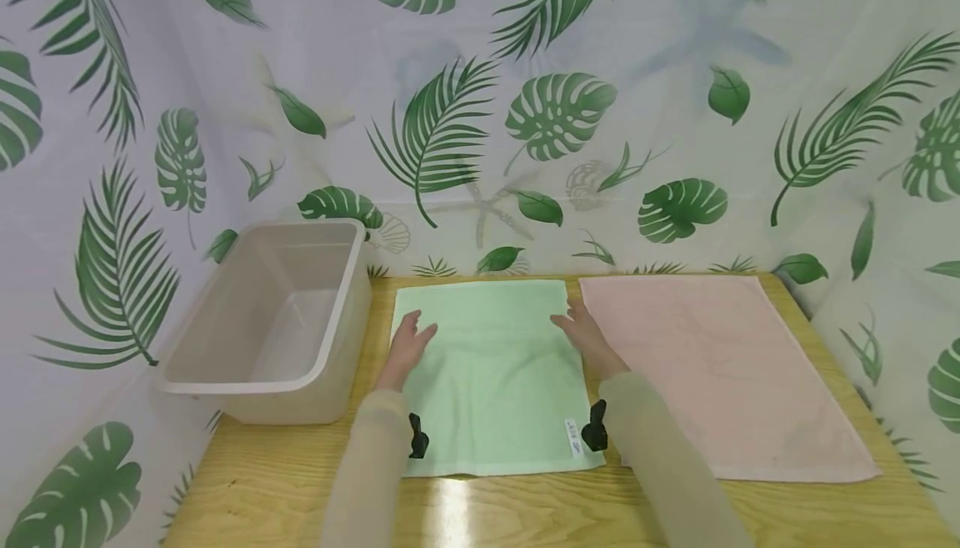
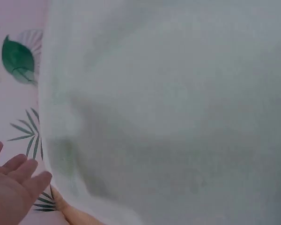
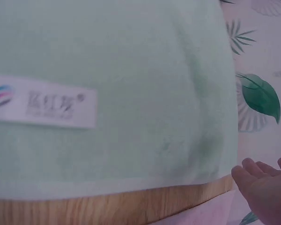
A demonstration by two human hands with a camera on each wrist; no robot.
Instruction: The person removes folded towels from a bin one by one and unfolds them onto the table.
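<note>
A light green towel (image 1: 495, 381) lies spread on the wooden table, slightly rippled, with a white label (image 1: 573, 438) near its front right corner. Over its left edge is my left hand (image 1: 407, 348), fingers extended and thumb apart. My right hand (image 1: 588, 338) is at the opposite edge, likewise with fingers extended, in the gap beside a pink towel (image 1: 712, 364). Neither hand grips anything. Both wrist views show the green towel (image 2: 168, 117) filling most of the picture, with loosely straight fingers at its border. The label's printing (image 3: 51, 103) appears large in the right wrist view.
An empty beige plastic basin (image 1: 330, 389) stands at the table's left side. The pink towel lies flat to the right. A leaf-patterned cloth (image 1: 465, 72) hangs behind and around the table. Bare wood (image 1: 285, 490) shows along the front.
</note>
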